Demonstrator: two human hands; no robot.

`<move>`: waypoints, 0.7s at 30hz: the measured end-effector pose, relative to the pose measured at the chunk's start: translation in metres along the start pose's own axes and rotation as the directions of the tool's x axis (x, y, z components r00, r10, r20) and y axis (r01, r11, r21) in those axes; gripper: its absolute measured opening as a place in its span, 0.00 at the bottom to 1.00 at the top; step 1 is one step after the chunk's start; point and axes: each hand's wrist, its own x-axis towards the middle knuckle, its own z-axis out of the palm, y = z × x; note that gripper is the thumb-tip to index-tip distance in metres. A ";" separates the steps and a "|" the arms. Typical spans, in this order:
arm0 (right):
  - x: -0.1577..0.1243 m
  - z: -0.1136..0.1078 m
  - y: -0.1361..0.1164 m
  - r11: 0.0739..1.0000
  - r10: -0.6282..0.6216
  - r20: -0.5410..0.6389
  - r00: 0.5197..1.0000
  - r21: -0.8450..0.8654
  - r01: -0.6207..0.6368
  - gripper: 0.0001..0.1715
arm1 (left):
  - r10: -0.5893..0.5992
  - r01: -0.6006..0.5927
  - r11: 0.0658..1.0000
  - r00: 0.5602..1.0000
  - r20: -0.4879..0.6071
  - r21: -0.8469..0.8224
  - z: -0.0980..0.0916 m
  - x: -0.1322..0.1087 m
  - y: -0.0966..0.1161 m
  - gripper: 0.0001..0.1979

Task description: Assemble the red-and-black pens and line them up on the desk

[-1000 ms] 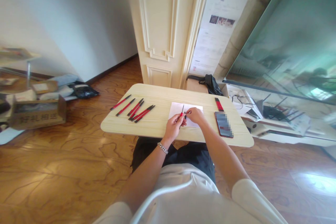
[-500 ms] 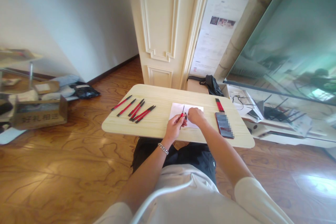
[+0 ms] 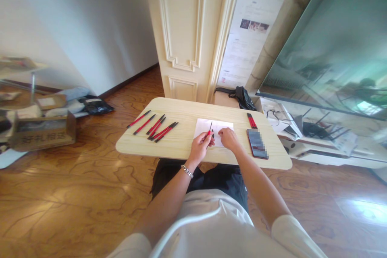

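Observation:
My left hand [image 3: 200, 146] is closed around a red pen [image 3: 209, 132], from which a thin dark rod points up and away over a white sheet of paper [image 3: 201, 124]. A small black piece [image 3: 213, 133] shows beside the left fingers; whether they hold it is unclear. Just to the right, my right hand [image 3: 229, 140] is over the paper with its fingers curled together. What sits between those fingertips, if anything, is too small to make out. Several red pens with black ends [image 3: 155, 127] lie slanted on the table's left part.
The pale wooden table [image 3: 181, 107] has rounded corners. On its right side, a bundle of red and black pens [image 3: 251, 121] lies beyond a phone [image 3: 257, 144]. A black bag [image 3: 242, 96] rests behind the table, and a cardboard box [image 3: 44, 132] stands on the floor at left.
My right hand has drawn back slightly toward me, away from the left hand's fingers. The left hand keeps its grip on the pen. The whole view has shifted a little.

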 end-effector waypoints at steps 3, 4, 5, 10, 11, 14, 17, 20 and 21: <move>0.005 -0.012 0.002 0.931 0.030 -0.092 0.995 0.364 0.006 0.11 | -0.007 0.007 1.000 1.000 0.001 -0.002 0.001 0.000 -0.001 0.21; 0.007 -0.017 0.001 0.864 0.045 -0.118 0.992 0.503 0.021 0.12 | -0.009 0.009 1.000 1.000 0.001 -0.003 0.001 0.000 -0.002 0.21; 0.008 -0.023 -0.002 0.779 0.059 -0.144 0.988 0.625 0.045 0.13 | -0.011 0.011 1.000 1.000 0.001 -0.004 0.001 0.000 -0.002 0.21; 0.009 -0.048 -0.022 0.523 0.035 -0.269 0.963 0.826 0.211 0.19 | 0.001 -0.001 1.000 1.000 0.014 0.007 0.001 0.000 -0.007 0.21; 0.009 -0.050 -0.027 0.517 0.030 -0.277 0.960 0.827 0.222 0.19 | 0.005 -0.005 1.000 1.000 0.016 0.013 0.001 0.000 -0.007 0.20; 0.007 -0.053 -0.035 0.518 0.024 -0.281 0.959 0.824 0.229 0.19 | 0.012 -0.012 0.999 1.000 0.019 0.031 0.001 0.000 -0.006 0.21; 0.006 -0.053 -0.038 0.536 0.010 -0.286 0.958 0.811 0.236 0.17 | 0.016 -0.017 0.999 1.000 0.014 0.034 0.001 0.000 -0.005 0.21; 0.004 -0.053 -0.038 0.570 -0.018 -0.296 0.955 0.782 0.253 0.16 | 0.024 -0.024 0.999 1.000 0.017 0.045 0.001 -0.001 -0.004 0.21; 0.003 -0.054 -0.038 0.590 -0.031 -0.300 0.954 0.764 0.259 0.16 | 0.027 -0.028 0.998 0.999 0.019 0.053 0.001 -0.001 -0.004 0.21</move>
